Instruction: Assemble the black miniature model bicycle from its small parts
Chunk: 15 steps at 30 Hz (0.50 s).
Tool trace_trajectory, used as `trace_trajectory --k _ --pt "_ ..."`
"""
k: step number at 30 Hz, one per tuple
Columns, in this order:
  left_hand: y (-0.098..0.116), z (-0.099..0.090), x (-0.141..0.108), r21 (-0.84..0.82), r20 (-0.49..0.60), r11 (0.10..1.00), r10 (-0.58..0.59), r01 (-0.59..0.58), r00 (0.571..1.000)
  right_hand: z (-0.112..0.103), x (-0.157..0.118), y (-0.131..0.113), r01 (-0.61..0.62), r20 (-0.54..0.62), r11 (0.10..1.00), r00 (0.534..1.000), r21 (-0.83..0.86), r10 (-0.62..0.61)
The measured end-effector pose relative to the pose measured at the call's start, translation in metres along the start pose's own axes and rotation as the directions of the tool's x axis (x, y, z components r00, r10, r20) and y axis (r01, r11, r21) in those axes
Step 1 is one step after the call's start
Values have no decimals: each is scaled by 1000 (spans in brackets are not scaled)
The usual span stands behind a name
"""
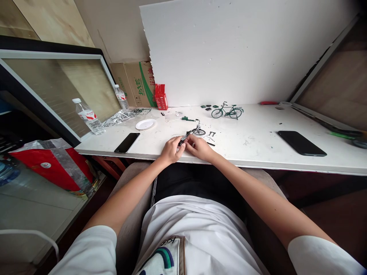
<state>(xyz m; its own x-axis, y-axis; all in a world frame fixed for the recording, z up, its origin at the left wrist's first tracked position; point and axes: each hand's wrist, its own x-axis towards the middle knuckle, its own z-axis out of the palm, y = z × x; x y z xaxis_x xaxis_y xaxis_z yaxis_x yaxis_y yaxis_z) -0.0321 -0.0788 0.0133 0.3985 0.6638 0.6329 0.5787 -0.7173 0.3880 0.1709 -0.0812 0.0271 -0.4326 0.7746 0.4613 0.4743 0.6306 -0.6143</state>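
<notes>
Close to the table's front edge, my left hand [172,149] and my right hand [198,147] meet around a small, dark model bicycle [198,131]. Its wheel and handlebar end points away from me, tipped over the tabletop. My fingers are closed on the nearer end, which they largely cover. Thin dark parts [211,134] lie just right of my right hand, with a short black piece [211,144] below them. Farther back, a green model bicycle [227,111] stands upright. A green part [188,118] rests beyond my hands.
A white plate [146,124] and a phone [127,143] lie to the left, near two water bottles [91,117]. Part frames [126,115] in clear wrapping sit behind them, before a red box [161,97]. Another black phone [301,143] is at right. A white board [229,49] stands behind.
</notes>
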Motion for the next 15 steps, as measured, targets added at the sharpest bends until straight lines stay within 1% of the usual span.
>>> trace_trajectory --k 5,10,15 --pt "3 2 2 14 -53 1000 -15 16 998 0 0 -2 -1 -11 1000 1000 -15 1" --pt "3 4 2 41 -52 998 -39 41 998 0 0 -3 19 -19 1000 1000 -10 -19" --pt "1 6 0 69 -68 996 -53 58 996 -1 0 -4 1 -11 1000 1000 -16 -1"
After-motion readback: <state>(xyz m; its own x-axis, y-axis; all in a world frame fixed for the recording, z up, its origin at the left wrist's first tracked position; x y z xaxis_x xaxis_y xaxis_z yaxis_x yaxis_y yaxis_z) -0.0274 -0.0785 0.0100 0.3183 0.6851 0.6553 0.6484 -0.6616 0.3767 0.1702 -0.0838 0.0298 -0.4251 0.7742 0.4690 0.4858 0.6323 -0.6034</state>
